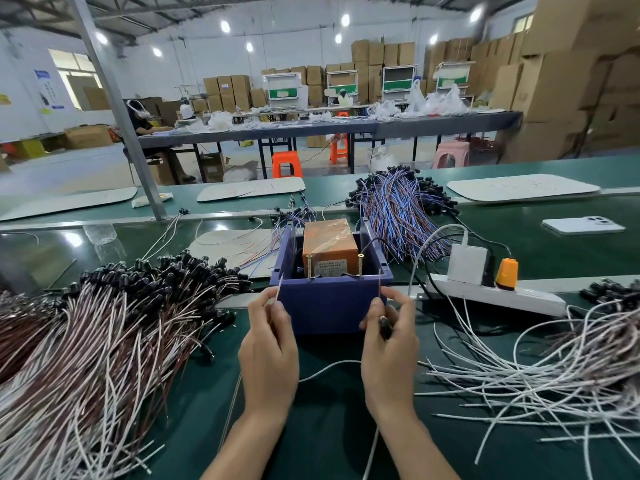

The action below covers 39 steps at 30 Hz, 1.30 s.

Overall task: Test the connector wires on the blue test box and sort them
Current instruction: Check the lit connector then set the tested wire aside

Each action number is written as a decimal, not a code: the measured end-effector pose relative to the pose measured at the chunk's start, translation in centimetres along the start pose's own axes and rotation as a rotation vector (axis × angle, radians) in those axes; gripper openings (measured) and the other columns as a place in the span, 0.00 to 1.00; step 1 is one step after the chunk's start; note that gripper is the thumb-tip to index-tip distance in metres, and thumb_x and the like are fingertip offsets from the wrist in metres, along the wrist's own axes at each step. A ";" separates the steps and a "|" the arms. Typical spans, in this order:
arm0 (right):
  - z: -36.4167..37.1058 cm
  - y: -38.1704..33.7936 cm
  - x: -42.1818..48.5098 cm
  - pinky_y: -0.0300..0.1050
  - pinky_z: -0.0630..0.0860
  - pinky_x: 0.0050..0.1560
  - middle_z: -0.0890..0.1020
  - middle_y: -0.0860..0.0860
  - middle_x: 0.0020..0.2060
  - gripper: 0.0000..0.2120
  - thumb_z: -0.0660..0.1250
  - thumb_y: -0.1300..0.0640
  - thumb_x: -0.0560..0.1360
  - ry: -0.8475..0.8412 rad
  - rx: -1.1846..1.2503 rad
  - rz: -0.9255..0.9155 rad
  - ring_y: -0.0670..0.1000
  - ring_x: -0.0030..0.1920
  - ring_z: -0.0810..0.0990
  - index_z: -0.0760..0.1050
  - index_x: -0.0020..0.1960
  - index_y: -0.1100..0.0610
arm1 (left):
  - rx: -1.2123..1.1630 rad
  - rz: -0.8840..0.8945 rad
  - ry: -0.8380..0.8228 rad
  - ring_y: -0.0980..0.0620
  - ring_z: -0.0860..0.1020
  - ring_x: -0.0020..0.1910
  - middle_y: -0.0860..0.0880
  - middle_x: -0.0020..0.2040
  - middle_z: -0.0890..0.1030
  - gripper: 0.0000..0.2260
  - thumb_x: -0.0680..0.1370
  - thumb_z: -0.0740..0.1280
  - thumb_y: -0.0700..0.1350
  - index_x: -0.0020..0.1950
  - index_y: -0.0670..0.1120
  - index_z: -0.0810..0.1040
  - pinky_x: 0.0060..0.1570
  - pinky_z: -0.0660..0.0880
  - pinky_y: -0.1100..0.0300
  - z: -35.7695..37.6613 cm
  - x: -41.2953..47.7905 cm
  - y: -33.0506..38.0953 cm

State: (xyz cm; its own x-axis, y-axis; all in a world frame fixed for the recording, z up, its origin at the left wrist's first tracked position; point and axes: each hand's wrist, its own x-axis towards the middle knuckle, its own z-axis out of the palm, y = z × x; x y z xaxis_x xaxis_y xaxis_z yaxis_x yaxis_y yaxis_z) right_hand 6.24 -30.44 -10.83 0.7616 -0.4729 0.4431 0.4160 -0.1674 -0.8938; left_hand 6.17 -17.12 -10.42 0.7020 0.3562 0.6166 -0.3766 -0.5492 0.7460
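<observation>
While connector-wire heaps (104, 341) flank the blue test box (329, 303) mid-bench, power strip (495, 294) to its right, both hands sit at its front wall: left hand (268, 358) pinching a white lead (278, 289) upright, right hand (389, 351) pinching a brown lead (380, 289).

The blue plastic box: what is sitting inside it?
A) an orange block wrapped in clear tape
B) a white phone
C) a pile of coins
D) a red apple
A: an orange block wrapped in clear tape sits inside the blue plastic box, above its front wall.
</observation>
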 end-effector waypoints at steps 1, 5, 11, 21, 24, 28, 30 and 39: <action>0.0 0.1 0.0 0.30 0.72 0.37 0.82 0.41 0.37 0.07 0.60 0.52 0.83 0.000 -0.007 -0.003 0.44 0.36 0.80 0.69 0.55 0.39 | -0.007 0.006 -0.001 0.54 0.75 0.31 0.54 0.32 0.75 0.09 0.84 0.55 0.51 0.61 0.57 0.70 0.33 0.72 0.53 0.1 0.1 0.0; -0.1 0.0 -0.3 0.29 0.72 0.37 0.83 0.44 0.35 0.10 0.62 0.53 0.83 -0.017 0.010 0.012 0.44 0.35 0.81 0.70 0.58 0.38 | -0.037 0.008 -0.002 0.52 0.75 0.30 0.52 0.31 0.75 0.09 0.84 0.56 0.50 0.62 0.59 0.71 0.33 0.72 0.53 0.2 0.0 -0.4; -0.4 -0.2 -0.3 0.42 0.73 0.32 0.85 0.44 0.40 0.14 0.66 0.59 0.80 0.055 0.129 0.172 0.50 0.31 0.76 0.77 0.50 0.38 | -0.081 0.002 -0.009 0.50 0.74 0.30 0.51 0.38 0.78 0.09 0.83 0.55 0.53 0.60 0.63 0.69 0.30 0.70 0.60 -0.1 0.1 -0.6; -2.1 0.1 1.5 0.37 0.65 0.23 0.75 0.48 0.32 0.08 0.68 0.63 0.77 0.196 0.288 0.432 0.48 0.25 0.69 0.79 0.47 0.50 | -0.125 -0.078 0.073 0.52 0.71 0.28 0.51 0.37 0.76 0.13 0.85 0.56 0.48 0.56 0.69 0.70 0.28 0.67 0.64 -0.1 0.6 -0.7; -2.2 0.1 1.9 0.44 0.64 0.33 0.71 0.52 0.35 0.07 0.68 0.63 0.78 0.246 0.341 0.450 0.50 0.32 0.65 0.80 0.48 0.51 | -0.163 -0.143 0.134 0.56 0.70 0.28 0.50 0.36 0.75 0.14 0.85 0.56 0.47 0.56 0.70 0.70 0.30 0.68 0.63 -0.4 1.0 -1.2; -2.6 0.0 2.2 0.40 0.63 0.26 0.69 0.50 0.30 0.06 0.69 0.62 0.78 0.292 0.396 0.486 0.47 0.25 0.63 0.80 0.49 0.52 | -0.235 -0.245 0.240 0.60 0.69 0.29 0.55 0.35 0.73 0.11 0.86 0.56 0.45 0.57 0.61 0.71 0.31 0.68 0.68 -0.6 1.8 -2.4; -2.9 0.0 2.4 0.36 0.59 0.20 0.70 0.48 0.25 0.05 0.68 0.61 0.78 0.300 0.445 0.508 0.45 0.20 0.60 0.80 0.49 0.51 | -0.277 -0.312 0.285 0.59 0.69 0.30 0.54 0.36 0.73 0.08 0.86 0.56 0.44 0.60 0.54 0.72 0.33 0.69 0.63 -0.8 2.2 -3.0; -3.6 -0.3 3.0 0.36 0.59 0.18 0.64 0.44 0.22 0.06 0.68 0.60 0.79 0.345 0.706 0.590 0.43 0.20 0.59 0.78 0.45 0.50 | -0.398 -0.433 0.352 0.51 0.67 0.33 0.50 0.38 0.72 0.09 0.85 0.55 0.41 0.62 0.49 0.71 0.35 0.65 0.55 -1.0 2.9 -3.6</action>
State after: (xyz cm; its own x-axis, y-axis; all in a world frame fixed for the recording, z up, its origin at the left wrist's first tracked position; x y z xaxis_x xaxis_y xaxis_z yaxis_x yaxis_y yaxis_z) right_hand 6.58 -34.95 -9.44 0.8022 -0.5603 -0.2064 0.3022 0.6791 -0.6689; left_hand 8.94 -13.31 -11.05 0.6261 0.7429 0.2370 -0.3473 -0.0065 0.9377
